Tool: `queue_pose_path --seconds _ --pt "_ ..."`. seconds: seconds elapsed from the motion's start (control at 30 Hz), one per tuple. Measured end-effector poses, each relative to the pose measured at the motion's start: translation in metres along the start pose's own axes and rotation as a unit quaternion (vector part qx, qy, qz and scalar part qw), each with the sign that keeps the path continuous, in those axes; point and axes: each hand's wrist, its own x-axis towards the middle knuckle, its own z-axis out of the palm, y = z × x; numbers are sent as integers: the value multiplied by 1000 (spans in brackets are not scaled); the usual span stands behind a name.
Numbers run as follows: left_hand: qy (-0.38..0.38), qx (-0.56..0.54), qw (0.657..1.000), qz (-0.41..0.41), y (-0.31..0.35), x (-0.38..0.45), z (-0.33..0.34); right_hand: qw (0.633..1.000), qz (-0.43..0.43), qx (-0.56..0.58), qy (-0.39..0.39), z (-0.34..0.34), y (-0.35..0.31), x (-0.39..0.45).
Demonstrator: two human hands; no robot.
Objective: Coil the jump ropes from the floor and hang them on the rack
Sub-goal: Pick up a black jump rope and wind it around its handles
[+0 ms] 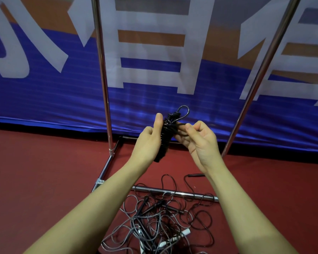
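I am standing on a dark red floor (pixel 35 180), and a blue banner (pixel 44 99) with large white characters and orange bands is stretching across the wall ahead of me. The rack's left upright (pixel 101 70) is rising from a chrome base frame (pixel 104 171) on the floor, and a low chrome crossbar (pixel 174 192) is running rightward from it toward the tilted right upright (pixel 261 76). My left hand (pixel 149 140) is gripping the coiled black jump rope (pixel 165 136) around its middle, thumb pointing up along the bundle, so that hand is clamped on the coil. The bundle is hanging upright between my hands, in front of the banner and between the two uprights, with a single loop of cord (pixel 184 110) sticking up from its top. My right hand (pixel 200 138) is pinching a strand of the same rope just beside the coil, fingers curled round the cord. Below my forearms, a loose tangle of black and grey jump ropes (pixel 160 222) is lying on the floor, partly draped over the crossbar, with white handles (pixel 184 232) showing near its lower edge and one black handle (pixel 195 175) lying apart to the right.
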Motion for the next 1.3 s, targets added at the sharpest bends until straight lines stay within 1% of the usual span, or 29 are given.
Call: queue_pose_path --seconds 0.07,0.17,0.27,0.33,0.43,0.53,0.63,0.7,0.77,0.87,0.9,0.97,1.03,1.1,1.17,1.3 --pt "22 -22 998 59 -3 0 1 999 -6 1 33 -1 1 3" --pt "34 5 992 124 -10 2 -1 998 -12 8 63 -5 1 4" --pt "78 28 985 148 -14 5 -2 998 -8 5 60 -5 1 4" --pt "111 72 979 156 -16 5 -2 998 -9 7 65 -2 1 4" --pt "123 137 965 185 -17 2 4 997 -13 4 74 1 1 4" --pt "141 216 951 173 -8 -3 9 998 -5 -1 70 4 4 3" --pt "140 233 954 125 -1 -4 7 999 1 -13 45 4 7 2" --pt "132 215 963 98 -1 -3 5 999 4 -20 36 5 9 2" --pt "117 173 975 71 -2 -1 5 999 2 -22 38 5 11 3" --pt "73 118 990 40 -2 5 3 999 -6 -26 37 2 10 4" --pt "49 85 995 30 -1 6 2 999 -10 -31 37 1 8 4" --pt "-15 -2 1000 -22 1 5 0 999 -17 -36 37 0 5 3" --pt "-88 -96 989 -70 4 2 -1 998 -21 -42 35 0 3 2" --pt "-136 -141 978 -72 3 3 0 998 -23 -44 37 0 3 1" --pt "-138 -126 980 -63 1 4 0 998 -23 -42 39 0 3 0" --pt "-111 -49 991 -59 0 3 -4 998 -20 -49 24 2 3 -1"
